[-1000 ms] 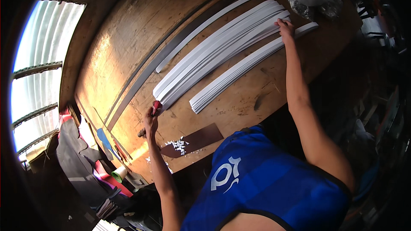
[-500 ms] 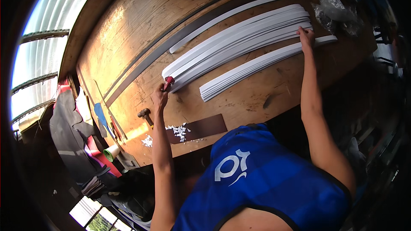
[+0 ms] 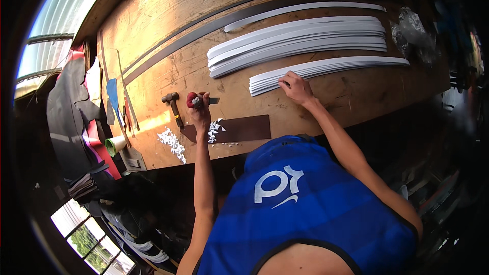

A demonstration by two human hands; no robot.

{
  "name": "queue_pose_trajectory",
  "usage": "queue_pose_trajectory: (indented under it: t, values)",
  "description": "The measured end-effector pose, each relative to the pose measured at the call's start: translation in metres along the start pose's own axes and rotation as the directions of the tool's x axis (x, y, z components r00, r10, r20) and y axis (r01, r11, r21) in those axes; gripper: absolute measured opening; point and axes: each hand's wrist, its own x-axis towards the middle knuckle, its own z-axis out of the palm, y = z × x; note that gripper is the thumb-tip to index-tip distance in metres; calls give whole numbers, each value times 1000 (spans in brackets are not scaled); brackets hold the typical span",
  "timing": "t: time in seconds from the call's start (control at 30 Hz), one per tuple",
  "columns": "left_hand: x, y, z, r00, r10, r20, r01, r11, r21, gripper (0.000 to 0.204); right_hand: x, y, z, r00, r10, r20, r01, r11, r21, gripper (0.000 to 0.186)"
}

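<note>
My left hand (image 3: 200, 112) is closed round a red-handled knife (image 3: 194, 100), its short flat metal blade sticking out to the right over the wooden table. Over the left part of a stack of white strips (image 3: 346, 66) is my right hand (image 3: 298, 89), fingers bent and pressed together at the near edge. Whether a strip is pinched there is hidden. Farther back lies a thicker pile of white strips (image 3: 300, 40). A dark brown board (image 3: 242, 129) rests by the table's near edge, below my left hand, with small white offcuts (image 3: 214, 128) on its left part.
A hammer (image 3: 173, 108) lies left of my left hand, near more white scraps (image 3: 172, 143). One single white strip (image 3: 305, 8) and a long dark strip (image 3: 204, 30) lie at the back. Crumpled clear plastic (image 3: 411, 33) sits far right; a green-white cup (image 3: 115, 145) is far left.
My right hand has moved left from the right end of the strips to the near stack's left part. My left hand has drawn back from the big pile with the knife.
</note>
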Motion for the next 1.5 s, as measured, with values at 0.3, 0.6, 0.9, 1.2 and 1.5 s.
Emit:
queue_pose_trajectory:
  t: [0.3, 0.6, 0.9, 1.2, 1.5]
  values:
    - [-76, -24, -2, 985, 27, 168, -67, 970, 233, 18, 61, -16, 37, 891, -40, 452, 231, 898, -375, 26]
    - [-208, -47, -30, 969, -71, 236, 71, 997, 5, 23, 13, -66, 28, 807, -169, 566, 362, 898, -248, 28]
    - [-210, -45, -47, 974, -228, -5, 227, 969, -99, 23, -71, -66, 60, 696, -176, 696, 424, 883, -201, 29]
    - [-207, -77, -37, 974, -198, -105, 186, 976, -115, 23, -73, -67, 61, 696, -148, 703, 431, 868, -245, 29]
    - [-202, -73, -19, 992, -19, -122, 11, 998, -66, 25, -74, -71, 64, 707, -192, 680, 449, 865, -222, 26]
